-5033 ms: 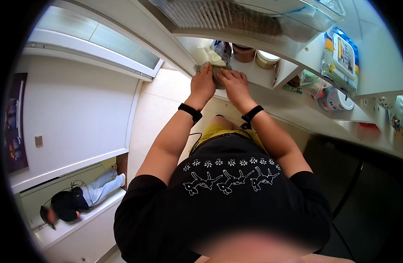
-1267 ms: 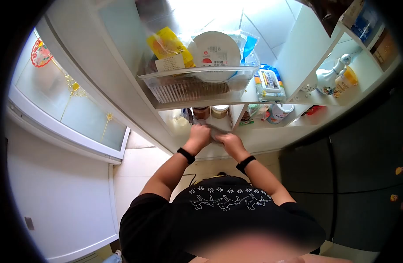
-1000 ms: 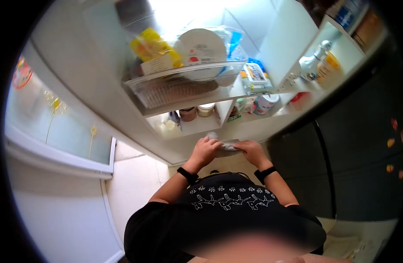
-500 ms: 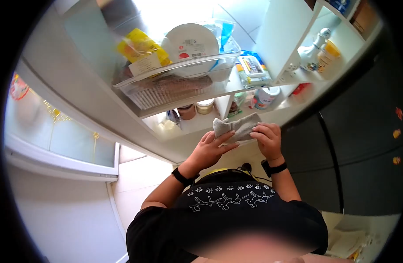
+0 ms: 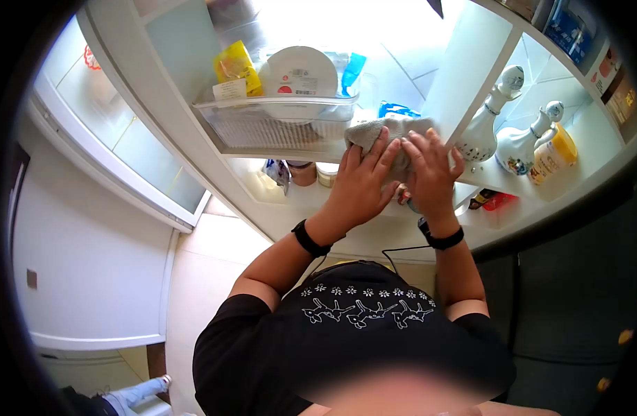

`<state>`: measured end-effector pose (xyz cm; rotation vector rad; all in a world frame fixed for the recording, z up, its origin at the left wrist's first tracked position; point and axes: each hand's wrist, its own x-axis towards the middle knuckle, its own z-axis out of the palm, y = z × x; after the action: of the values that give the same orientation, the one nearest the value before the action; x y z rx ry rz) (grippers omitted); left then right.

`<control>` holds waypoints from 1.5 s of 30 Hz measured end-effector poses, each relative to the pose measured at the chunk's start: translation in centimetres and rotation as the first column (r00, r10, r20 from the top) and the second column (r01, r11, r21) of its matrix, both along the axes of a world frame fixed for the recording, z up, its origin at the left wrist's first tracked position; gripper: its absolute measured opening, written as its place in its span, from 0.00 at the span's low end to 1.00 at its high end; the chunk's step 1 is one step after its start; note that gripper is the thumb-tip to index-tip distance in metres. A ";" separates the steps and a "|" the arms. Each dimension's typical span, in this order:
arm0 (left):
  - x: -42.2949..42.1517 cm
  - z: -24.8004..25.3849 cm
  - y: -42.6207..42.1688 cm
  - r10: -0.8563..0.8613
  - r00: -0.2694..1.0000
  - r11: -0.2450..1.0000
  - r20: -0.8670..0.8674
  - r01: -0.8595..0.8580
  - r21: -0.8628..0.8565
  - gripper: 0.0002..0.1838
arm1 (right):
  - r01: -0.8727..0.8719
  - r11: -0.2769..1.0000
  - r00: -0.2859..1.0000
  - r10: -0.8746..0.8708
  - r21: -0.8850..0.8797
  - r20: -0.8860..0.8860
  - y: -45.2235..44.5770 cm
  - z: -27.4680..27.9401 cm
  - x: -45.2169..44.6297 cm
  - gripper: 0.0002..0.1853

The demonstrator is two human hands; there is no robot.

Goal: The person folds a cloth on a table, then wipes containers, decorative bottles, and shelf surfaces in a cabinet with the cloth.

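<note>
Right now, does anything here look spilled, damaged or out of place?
Nothing visible looks spilled or damaged. The yellow packet leans, poking above the clear bin, probably just crowding. The grey cloth under left hand and right hand hides most of the blue pack, whose condition I can't judge.

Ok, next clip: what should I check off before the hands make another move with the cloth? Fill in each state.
1. Both hands on the cloth: ok, the left hand and right hand touch it, fingers spread.
2. Cloth smooth: not ok, it looks creased.
3. Wipes pack in full view: not ok, only its blue top shows above the cloth.
4. Cloth pressed against something behind it: cannot tell, the hands and cloth hide that.
5. White bottles upright: ok, both appear to be standing.
6. Gap between right thumb and nearest bottle: cannot tell, they look close from this angle.
</note>
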<state>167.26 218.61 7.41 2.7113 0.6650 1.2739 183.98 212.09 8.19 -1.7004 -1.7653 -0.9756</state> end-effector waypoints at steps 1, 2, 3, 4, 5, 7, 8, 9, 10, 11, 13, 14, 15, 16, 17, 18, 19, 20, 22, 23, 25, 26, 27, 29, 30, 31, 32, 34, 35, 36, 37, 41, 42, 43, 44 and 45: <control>1.0 -0.7 0.4 0.021 1.000 1.000 0.004 -0.021 -0.004 0.35 | -0.021 1.000 1.000 0.021 -0.004 0.004 0.0 -0.2 0.2 0.21; 1.6 -1.6 0.7 0.066 0.998 0.998 0.016 -0.066 -0.004 0.35 | -0.056 0.998 0.996 0.054 -0.031 -0.065 -0.2 -0.9 0.2 0.22; 2.0 -1.9 0.7 0.112 0.993 0.994 0.023 -0.112 -0.005 0.35 | -0.092 0.994 0.987 0.084 -0.058 -0.138 -0.4 -1.3 0.3 0.23; 2.1 -2.0 0.7 0.130 0.991 0.991 0.032 -0.129 -0.023 0.33 | -0.135 0.989 0.980 0.125 -0.059 -0.157 -0.5 -1.3 0.7 0.24; 2.3 -2.0 0.8 0.153 0.988 0.988 0.024 -0.153 -0.028 0.33 | -0.159 0.985 0.975 0.147 -0.064 -0.165 -0.4 -1.0 0.9 0.24; 2.6 -1.5 0.5 0.152 0.987 0.987 0.053 -0.149 -0.053 0.31 | -0.187 0.975 0.970 0.164 -0.119 -0.181 -0.8 -0.2 1.0 0.25; 2.6 -1.1 0.3 0.157 0.985 0.987 0.065 -0.153 -0.056 0.29 | -0.207 0.970 0.965 0.182 -0.125 -0.188 -1.2 0.4 1.0 0.25; 2.6 -1.3 0.5 0.175 0.983 0.983 0.060 -0.172 -0.060 0.29 | -0.312 0.946 0.924 0.279 -0.091 -0.263 -1.7 1.2 0.9 0.23; 2.6 -1.6 0.8 0.134 0.986 0.990 0.097 -0.128 -0.063 0.29 | -0.409 0.911 0.867 0.371 -0.049 -0.332 -2.3 2.1 1.0 0.22; 2.5 -1.9 1.1 0.091 0.987 0.995 0.136 -0.082 -0.065 0.29 | -0.424 0.904 0.860 0.384 -0.052 -0.336 -3.3 3.2 1.9 0.22; 2.4 -1.1 0.8 0.119 0.985 0.989 0.125 -0.108 -0.096 0.29 | -0.910 0.316 0.062 0.743 0.268 -0.666 -5.7 5.0 4.0 0.10; 2.4 -0.9 0.7 0.114 0.986 0.988 0.121 -0.100 -0.116 0.28 | -0.878 -0.051 -0.384 0.666 0.475 -0.639 -6.6 5.8 4.5 0.07; 2.3 -0.8 0.5 0.103 0.988 0.986 0.114 -0.086 -0.142 0.28 | -0.725 -0.192 -0.600 0.648 0.662 -0.469 -7.7 7.0 3.7 0.08; 2.5 -0.7 0.4 0.103 0.985 0.985 0.142 -0.081 -0.151 0.28 | -0.535 -0.346 -0.755 0.605 0.771 -0.252 -8.7 8.3 2.9 0.11; 2.6 -0.9 0.5 0.096 0.986 0.984 0.135 -0.074 -0.161 0.28 | -0.492 -0.323 -0.755 0.621 0.808 -0.212 -10.0 9.7 1.9 0.08; 2.5 -1.0 0.6 0.109 0.986 0.984 0.129 -0.089 -0.155 0.28 | -0.448 -0.298 -0.750 0.639 0.843 -0.173 -11.3 11.2 0.9 0.06; 2.5 -1.1 0.7 0.115 0.986 0.985 0.122 -0.097 -0.144 0.27 | -0.494 -0.233 -0.755 0.593 0.838 -0.281 -12.2 11.8 1.0 0.09; 2.5 -1.1 0.7 0.123 0.986 0.986 0.111 -0.109 -0.129 0.28 | -0.533 -0.249 -0.757 0.567 0.809 -0.325 -12.1 12.1 1.3 0.11; 2.4 -1.0 0.7 0.106 0.991 0.988 0.085 -0.094 -0.126 0.28 | -0.542 -0.228 -0.752 0.561 0.809 -0.346 -12.2 11.6 1.6 0.13; 2.4 -1.0 0.8 0.118 0.990 0.987 0.075 -0.108 -0.122 0.29 | -0.556 -0.227 -0.759 0.531 0.800 -0.377 -12.2 11.5 1.7 0.16; 2.2 -1.1 0.8 0.101 0.992 0.989 0.073 -0.093 -0.114 0.29 | -0.584 -0.279 -0.759 0.520 0.763 -0.391 -11.7 11.6 2.1 0.15; 2.2 -1.0 0.8 0.101 0.992 0.989 0.069 -0.093 -0.118 0.30 | -0.606 -0.339 -0.766 0.493 0.720 -0.413 -11.5 11.7 2.3 0.14; 2.1 -1.0 0.9 0.101 0.992 0.988 0.070 -0.092 -0.120 0.30 | -0.624 -0.362 -0.760 0.485 0.693 -0.432 -11.3 12.2 2.0 0.14; 2.0 -1.1 1.0 0.092 0.994 0.989 0.064 -0.084 -0.119 0.31 | -0.674 -0.367 -0.724 0.500 0.641 -0.475 -11.0 13.6 1.3 0.12; 2.0 -1.1 1.1 0.098 0.994 0.990 0.047 -0.092 -0.110 0.31 | -0.697 -0.350 -0.700 0.520 0.625 -0.489 -11.2 13.8 0.4 0.11; 2.0 -1.1 1.2 0.076 0.996 0.992 0.056 -0.069 -0.110 0.31 | -0.720 -0.332 -0.675 0.540 0.609 -0.503 -11.4 14.0 -0.6 0.11; 2.0 -1.2 1.2 0.076 0.995 0.992 0.058 -0.070 -0.107 0.31 | -0.650 -0.186 -0.672 0.594 0.737 -0.442 -12.5 13.4 -2.4 0.11; 1.8 -1.3 1.3 0.069 0.996 0.993 0.061 -0.063 -0.103 0.32 | -0.542 -0.043 -0.646 0.659 0.839 -0.384 -12.7 13.1 -4.4 0.10; 1.7 -1.3 1.4 0.063 0.996 0.994 0.056 -0.057 -0.093 0.32 | -0.539 -0.069 -0.662 0.650 0.840 -0.372 -12.4 13.1 -5.0 0.10; 1.6 -1.4 1.4 0.055 0.997 0.995 0.051 -0.050 -0.083 0.32 | -0.539 -0.079 -0.664 0.652 0.838 -0.366 -12.0 12.9 -5.5 0.11; 1.6 -1.5 1.4 0.040 0.998 0.996 0.054 -0.035 -0.079 0.32 | -0.540 -0.090 -0.666 0.654 0.837 -0.360 -11.7 12.7 -5.9 0.12; 1.0 -2.1 1.7 0.013 0.998 0.999 0.061 -0.012 -0.032 0.33 | -0.774 0.122 -0.232 0.859 0.622 -0.457 -9.8 10.1 -6.1 0.16; 1.0 -2.3 1.8 0.013 0.998 1.000 0.057 -0.012 -0.027 0.33 | -0.750 0.486 0.263 0.842 0.449 -0.472 -9.7 8.8 -5.5 0.13; 1.1 -2.5 2.0 0.013 0.997 1.000 0.077 -0.011 -0.027 0.33 | -0.536 0.789 0.693 0.614 0.299 -0.377 -9.5 7.3 -4.9 0.10; 1.2 -2.7 2.1 0.016 0.996 1.000 0.093 -0.016 -0.007 0.32 | -0.514 0.752 0.435 0.643 0.413 -0.630 -7.3 5.9 -5.4 0.10; 1.3 -2.9 2.2 0.019 0.994 1.000 0.105 -0.021 0.016 0.31 | -0.416 0.700 0.087 0.666 0.581 -0.741 -5.2 4.5 -5.9 0.11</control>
<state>168.52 220.80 4.50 2.6353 0.6744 1.4223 178.10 206.91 12.65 -0.8503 -1.1442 0.2450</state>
